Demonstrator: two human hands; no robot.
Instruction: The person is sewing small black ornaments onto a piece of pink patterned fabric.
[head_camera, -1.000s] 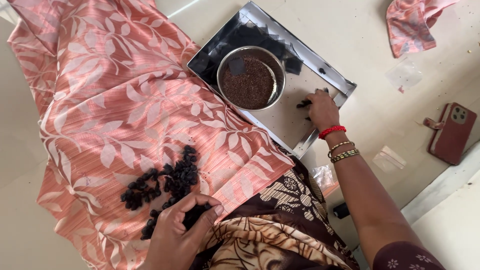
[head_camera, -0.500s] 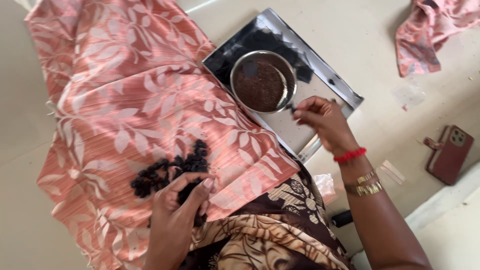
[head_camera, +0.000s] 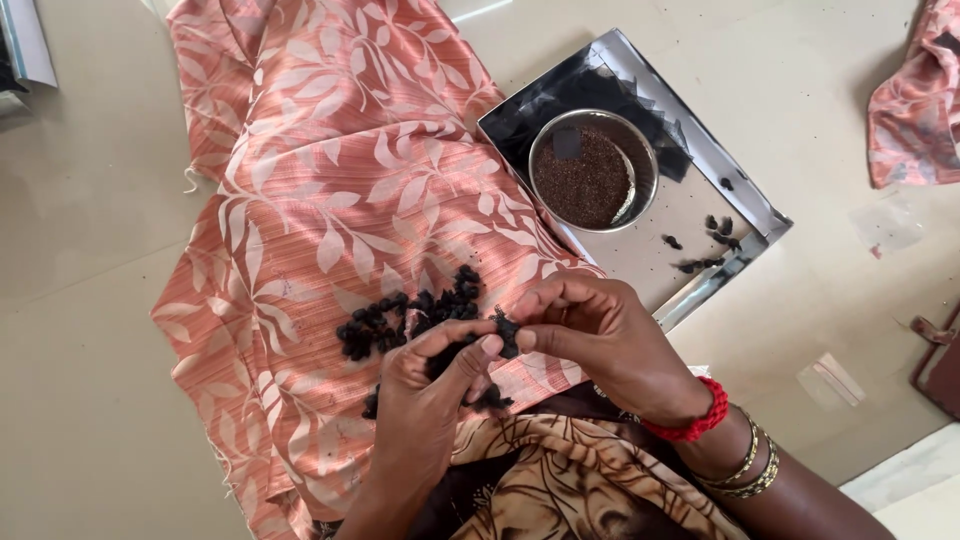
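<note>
Obs., L → R, places rel. to hands.

Far L of hands: bare pale floor (head_camera: 90, 300). Under and L of hands: salmon leaf-print cloth (head_camera: 330, 190), spread flat, frayed edge.

Just L of and above L hand: heap of dark shrivelled pieces (head_camera: 405, 315) on the cloth, touching L fingertips.

L hand (head_camera: 430, 400): fingers curled, thumb + forefinger pinched on one dark piece (head_camera: 505, 335). A few more pieces seem to sit under the palm; can't tell if gripped.

R hand (head_camera: 600, 340): pinched on the same dark piece from the other side, fingertips meeting L's. Red thread band + gold bangles at the wrist.

Change: a sec ago R hand was out at the steel tray (head_camera: 745, 255), fingers at the small dark bits there; L hand lay alone at the heap. Now R has come back in and both hands close on one piece, over the cloth's near edge. Reads as: one cycle ended at the tray, a fresh piece now being worked.

Up and R of hands: tray holds round steel bowl (head_camera: 592, 170) of fine dark-brown grains, plus scattered dark scraps (head_camera: 715, 240) near its R corner.

Far R: second salmon cloth (head_camera: 915, 100); brown object at frame edge, mostly cut off.
</note>
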